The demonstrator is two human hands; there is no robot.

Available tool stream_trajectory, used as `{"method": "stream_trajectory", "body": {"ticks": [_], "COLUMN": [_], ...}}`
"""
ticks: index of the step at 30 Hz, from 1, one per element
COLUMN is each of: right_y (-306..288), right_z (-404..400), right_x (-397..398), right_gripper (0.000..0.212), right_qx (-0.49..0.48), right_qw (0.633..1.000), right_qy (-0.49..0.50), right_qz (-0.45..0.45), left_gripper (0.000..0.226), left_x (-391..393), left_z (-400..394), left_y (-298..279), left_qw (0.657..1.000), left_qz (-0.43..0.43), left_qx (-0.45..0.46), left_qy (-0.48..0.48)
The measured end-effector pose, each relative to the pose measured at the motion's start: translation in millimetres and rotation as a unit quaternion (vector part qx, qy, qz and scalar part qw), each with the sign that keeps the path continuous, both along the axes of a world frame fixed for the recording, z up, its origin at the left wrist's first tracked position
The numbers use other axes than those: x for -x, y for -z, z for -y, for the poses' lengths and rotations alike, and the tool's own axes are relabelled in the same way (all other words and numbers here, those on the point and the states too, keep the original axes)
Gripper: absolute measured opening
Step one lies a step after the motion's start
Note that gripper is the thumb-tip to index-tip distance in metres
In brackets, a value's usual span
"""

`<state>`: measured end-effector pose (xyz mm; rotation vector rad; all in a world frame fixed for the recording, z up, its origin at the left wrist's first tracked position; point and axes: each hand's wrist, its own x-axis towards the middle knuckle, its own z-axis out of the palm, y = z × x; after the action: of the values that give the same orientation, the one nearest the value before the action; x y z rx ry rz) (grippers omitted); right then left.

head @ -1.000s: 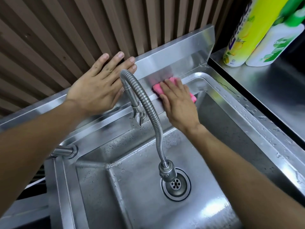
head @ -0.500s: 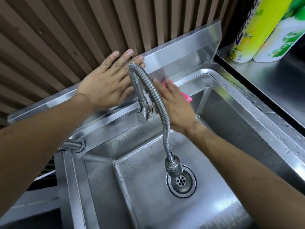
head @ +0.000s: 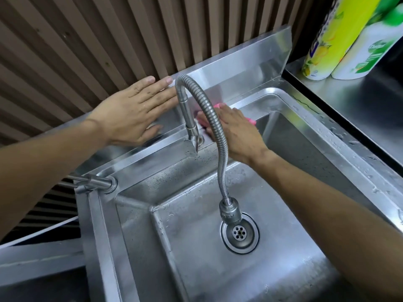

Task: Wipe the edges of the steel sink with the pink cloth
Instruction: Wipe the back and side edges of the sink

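The pink cloth (head: 250, 120) is pressed flat under the right hand (head: 237, 136) on the back ledge of the steel sink (head: 322, 131), at the foot of the upright backsplash (head: 239, 68). The fingers are laid out straight and close together on top of the cloth, palm down, so it is held by pressure rather than pinched; only 2 small pink patches are seen, one beyond the fingertips and one at the little-finger side. Just to the thumb side of this grip, the flexible faucet hose (head: 214, 118) arches across the fingers and partly hides them (whether the hose is touched cannot be told). Its base (head: 193, 136) is fixed on the ledge immediately beside the fingertips, so little free ledge is left that way. On the other side of the grip, the ledge runs bare to the rounded back corner, and the wet right rim continues from there toward the viewer.

The left hand (head: 135, 114) is spread flat, fingers extended, against the backsplash on the far side of the faucet base from the cloth; nothing is gripped by it. Below the grip, the basin lies open down to the drain (head: 239, 233), over which the hose nozzle (head: 230, 211) hangs. Beyond the right rim, 2 bottles (head: 340, 38) stand on a steel counter (head: 359, 110), well apart from the cloth.
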<state>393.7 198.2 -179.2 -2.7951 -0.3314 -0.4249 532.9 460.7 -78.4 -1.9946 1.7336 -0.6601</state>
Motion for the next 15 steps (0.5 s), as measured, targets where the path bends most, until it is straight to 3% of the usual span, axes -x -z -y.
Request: {"method": "stream_trajectory", "body": {"ticks": [4, 8, 12, 13, 15], "right_y": [2.6, -3.6, -3.9, -6.4, -7.5], "right_z": [-11.8, 11.5, -1.7, -20.6, -39.4], "right_x": [2.5, 6.2, 6.5, 7.2, 9.1], "right_gripper": [0.047, 0.048, 0.036, 0.032, 0.028], "right_qx": [-0.020, 0.015, -0.085, -0.106, -0.122], "right_qw": [0.997, 0.999, 0.973, 0.968, 0.981], "right_qy": [0.075, 0.009, 0.207, 0.218, 0.133], "right_qz": [-0.008, -0.030, 0.063, 0.073, 0.070], "left_gripper": [0.085, 0.083, 0.079, 0.078, 0.076], "left_x": [-1.1, 1.3, 3.5, 4.6, 6.2], "left_z": [-1.4, -2.2, -0.3, 0.5, 0.5], "left_y": [4.3, 3.8, 4.1, 4.0, 3.2], "left_qw": [1.000, 1.000, 1.000, 1.000, 1.000], "left_qz": [0.006, 0.011, 0.019, 0.022, 0.021], "left_qx": [-0.001, -0.001, 0.005, 0.005, 0.002], "left_qy": [-0.006, -0.016, -0.015, -0.016, -0.021]}}
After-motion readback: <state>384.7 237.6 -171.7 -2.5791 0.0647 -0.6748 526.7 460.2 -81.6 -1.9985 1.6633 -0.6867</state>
